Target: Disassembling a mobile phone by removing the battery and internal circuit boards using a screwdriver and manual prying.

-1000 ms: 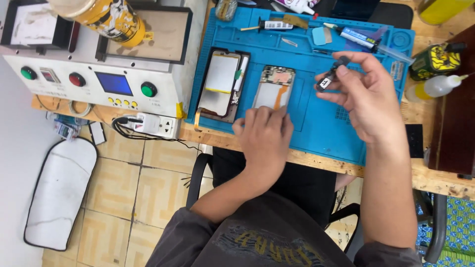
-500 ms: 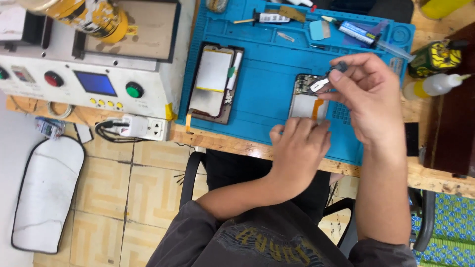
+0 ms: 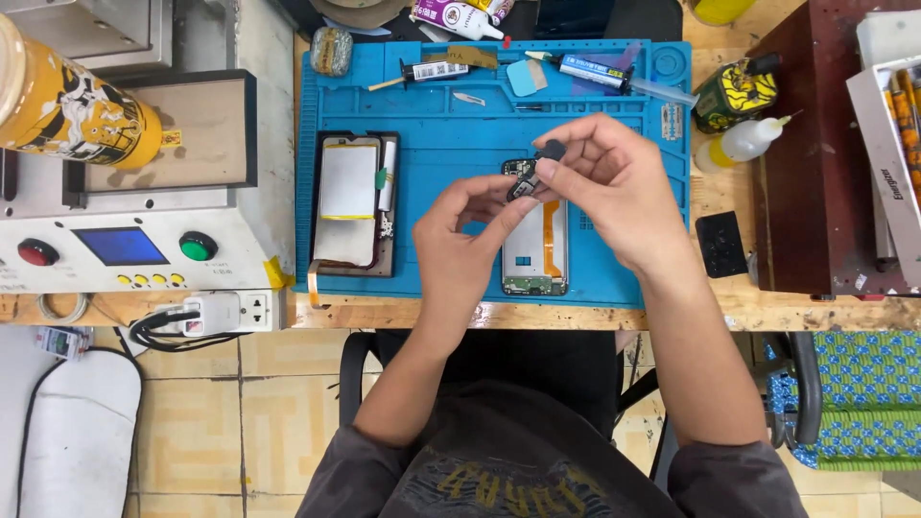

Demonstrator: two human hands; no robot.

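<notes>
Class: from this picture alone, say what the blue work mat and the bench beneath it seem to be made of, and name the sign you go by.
Blue work mat: probably silicone or soft rubber, matte; even blue with moulded compartments along its top edge and little glare.
Bench: bare wood, seemingly unvarnished; pale with visible grain and a rough, stained front edge.

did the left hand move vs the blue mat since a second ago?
Yes. The left hand has lifted off the blue mat's front edge and gone inward, meeting the right hand at the small dark part above the open phone frame.
</notes>
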